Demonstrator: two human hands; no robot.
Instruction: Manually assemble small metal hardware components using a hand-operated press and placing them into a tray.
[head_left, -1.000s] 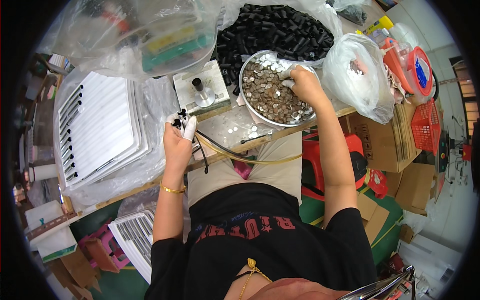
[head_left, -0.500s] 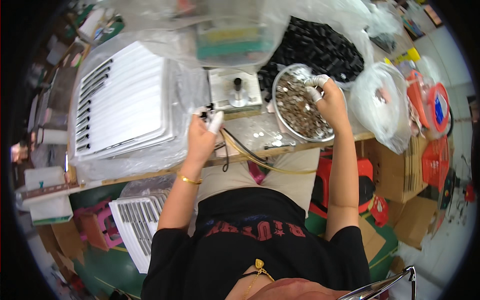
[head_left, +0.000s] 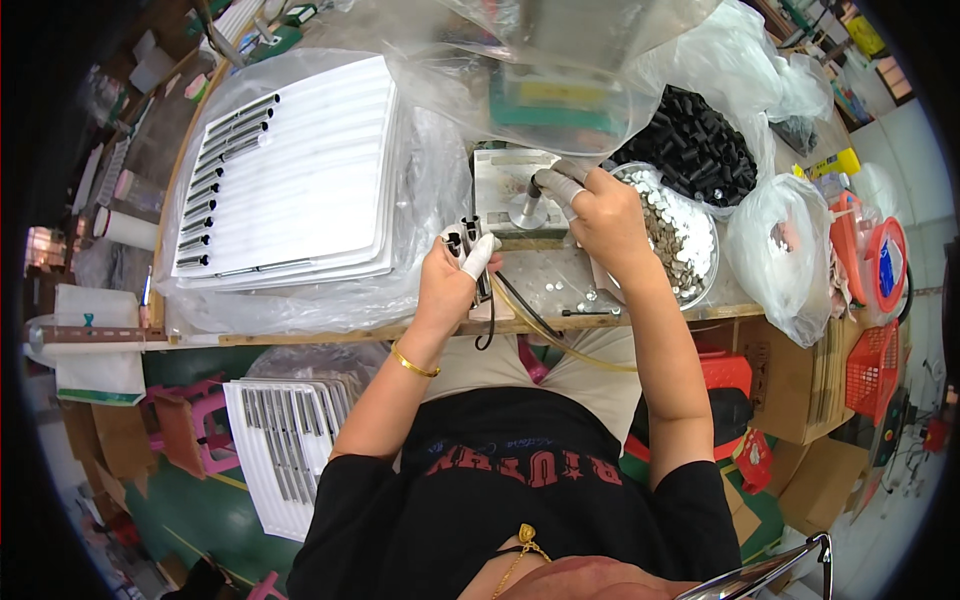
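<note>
Fingers of the left hand (head_left: 452,275) close around small dark tubes (head_left: 464,236), their long axis upright, pointing away from the person, at the desk's (head_left: 330,330) middle. Fingers of the right hand (head_left: 600,215) pinch narrowly at a grey metal fixture (head_left: 520,195) beside a bowl of silver discs (head_left: 685,240). A clear bag (head_left: 790,250) lies right; a plastic-wrapped stack of white trays (head_left: 290,180) lies left.

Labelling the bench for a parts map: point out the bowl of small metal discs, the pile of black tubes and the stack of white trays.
bowl of metal discs (head_left: 690,245), head view, disc heap
black tubes (head_left: 695,145), head view, pile's middle
white trays (head_left: 310,170), head view, top tray's ribbed face
</note>
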